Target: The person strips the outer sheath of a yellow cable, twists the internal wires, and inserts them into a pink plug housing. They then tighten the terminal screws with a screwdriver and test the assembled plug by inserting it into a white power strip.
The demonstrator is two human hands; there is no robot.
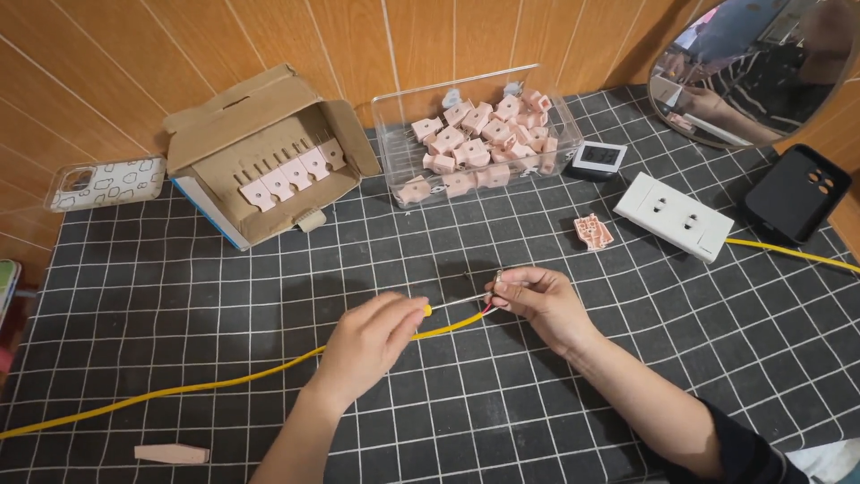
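A yellow cable (179, 387) runs from the lower left across the black grid mat to the middle. My left hand (372, 339) pinches it near its stripped end. My right hand (533, 300) grips the thin bared wires (466, 303) sticking out of that end, fingers closed on them. A single pink plastic part (592, 230) lies on the mat just beyond my right hand.
An open cardboard box (260, 152) holds a row of pink parts. A clear tub (475, 134) is full of pink parts. A small digital display (598, 158), white double socket (679, 215), black phone case (793, 193), round mirror (752, 76) and patterned phone case (106, 182) surround them.
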